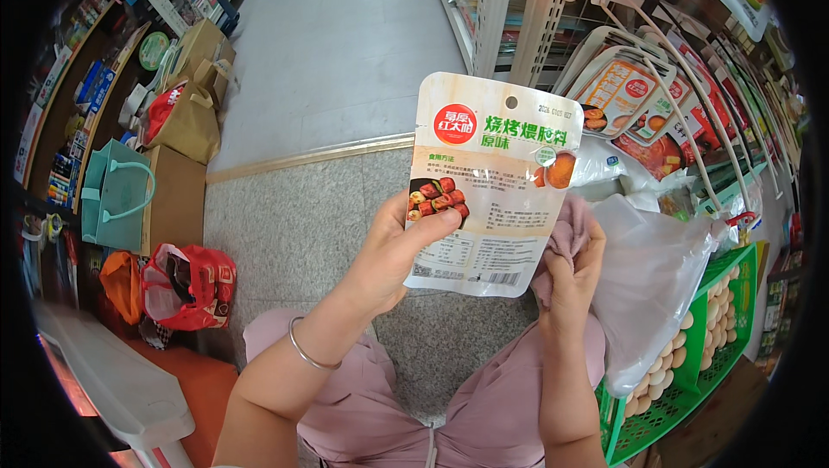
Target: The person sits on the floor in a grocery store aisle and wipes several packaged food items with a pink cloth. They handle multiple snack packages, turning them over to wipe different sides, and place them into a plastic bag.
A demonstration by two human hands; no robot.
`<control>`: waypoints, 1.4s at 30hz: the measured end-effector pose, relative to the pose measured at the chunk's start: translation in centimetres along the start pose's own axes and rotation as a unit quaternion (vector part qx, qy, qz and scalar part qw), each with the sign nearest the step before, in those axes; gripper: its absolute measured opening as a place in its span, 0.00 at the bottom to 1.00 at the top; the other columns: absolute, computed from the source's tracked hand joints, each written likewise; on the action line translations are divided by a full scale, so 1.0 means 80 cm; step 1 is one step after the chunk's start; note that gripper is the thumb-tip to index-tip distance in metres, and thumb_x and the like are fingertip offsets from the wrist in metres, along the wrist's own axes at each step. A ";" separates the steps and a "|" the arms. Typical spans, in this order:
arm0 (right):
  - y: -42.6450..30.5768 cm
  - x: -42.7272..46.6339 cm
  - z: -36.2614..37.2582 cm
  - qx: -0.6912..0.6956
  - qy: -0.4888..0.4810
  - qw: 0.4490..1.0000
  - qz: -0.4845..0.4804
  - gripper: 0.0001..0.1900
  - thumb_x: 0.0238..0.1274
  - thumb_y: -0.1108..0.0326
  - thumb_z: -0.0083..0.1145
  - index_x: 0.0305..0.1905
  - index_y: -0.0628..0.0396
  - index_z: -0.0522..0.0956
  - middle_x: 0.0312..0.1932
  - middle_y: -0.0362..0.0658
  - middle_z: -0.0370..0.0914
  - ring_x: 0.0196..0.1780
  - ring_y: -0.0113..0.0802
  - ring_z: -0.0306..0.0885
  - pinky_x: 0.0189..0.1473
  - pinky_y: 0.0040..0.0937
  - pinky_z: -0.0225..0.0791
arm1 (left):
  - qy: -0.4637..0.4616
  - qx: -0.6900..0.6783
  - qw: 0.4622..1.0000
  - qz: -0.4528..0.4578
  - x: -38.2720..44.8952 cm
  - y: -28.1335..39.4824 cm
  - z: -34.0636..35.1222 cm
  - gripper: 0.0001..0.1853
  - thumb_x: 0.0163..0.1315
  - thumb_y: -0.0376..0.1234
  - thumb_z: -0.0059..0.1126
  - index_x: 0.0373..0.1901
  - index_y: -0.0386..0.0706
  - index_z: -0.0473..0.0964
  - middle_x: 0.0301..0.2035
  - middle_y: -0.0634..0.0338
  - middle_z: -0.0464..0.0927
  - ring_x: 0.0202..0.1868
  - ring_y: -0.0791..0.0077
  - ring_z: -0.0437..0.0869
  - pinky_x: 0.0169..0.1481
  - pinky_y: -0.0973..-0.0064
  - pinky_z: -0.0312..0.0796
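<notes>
My left hand [395, 254] grips a flat seasoning packet [499, 209] by its left edge, thumb across its printed face. The packet is white and beige, with a hanging hole at the top and pictures of grilled food. Close to the packet's lower right edge, my right hand [570, 274] is closed around a crumpled pink cloth [567, 235]. Part of the cloth lies behind the packet's edge. Whether the right fingers also touch the packet cannot be told.
Similar seasoning packets [625, 89] hang on white rack hooks at right. Below them are a translucent plastic bag [654, 274] and a green crate [696, 397] holding eggs. At left stand a teal bag [113, 199], a red bag [188, 286], a cardboard box [171, 202] and stocked shelves.
</notes>
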State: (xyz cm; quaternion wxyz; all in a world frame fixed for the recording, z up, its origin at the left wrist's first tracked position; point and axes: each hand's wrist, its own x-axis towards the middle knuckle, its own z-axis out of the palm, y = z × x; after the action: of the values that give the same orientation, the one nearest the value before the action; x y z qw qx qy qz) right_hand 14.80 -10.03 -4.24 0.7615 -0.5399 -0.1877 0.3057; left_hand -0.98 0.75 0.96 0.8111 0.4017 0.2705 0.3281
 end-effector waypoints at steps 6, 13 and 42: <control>0.002 0.002 -0.001 -0.010 -0.033 0.998 0.052 0.29 0.49 0.81 0.45 0.61 0.59 0.57 0.53 0.46 0.66 0.55 0.33 0.69 0.53 0.28 0.67 | 0.007 0.006 1.000 0.011 0.000 -0.001 0.001 0.13 0.57 0.31 0.55 0.43 0.36 0.73 0.39 0.60 0.77 0.42 0.78 0.77 0.49 0.77 0.68; -0.007 0.000 -0.012 0.173 -0.032 0.950 0.257 0.23 0.57 0.67 0.47 0.59 0.57 0.62 0.54 0.42 0.68 0.57 0.32 0.67 0.55 0.30 0.63 | 0.002 0.009 1.000 0.008 0.000 0.001 0.001 0.13 0.57 0.31 0.55 0.43 0.36 0.73 0.39 0.59 0.78 0.41 0.79 0.77 0.47 0.77 0.69; 0.018 -0.016 0.035 -0.390 -0.141 0.846 -0.335 0.28 0.51 0.65 0.49 0.61 0.54 0.63 0.66 0.56 0.51 0.69 0.57 0.46 0.65 0.56 0.37 | -0.108 -0.046 0.978 -0.172 -0.017 -0.068 0.013 0.29 0.70 0.48 0.25 0.61 0.36 0.55 0.54 0.58 0.66 0.55 0.76 0.67 0.57 0.77 0.63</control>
State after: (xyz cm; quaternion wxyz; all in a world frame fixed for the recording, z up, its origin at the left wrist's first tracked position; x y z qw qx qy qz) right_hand 11.76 -8.61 -4.58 0.5096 -0.6477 -0.5664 0.0065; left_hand 0.61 -3.24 -2.77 0.8975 0.3446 0.2308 0.1500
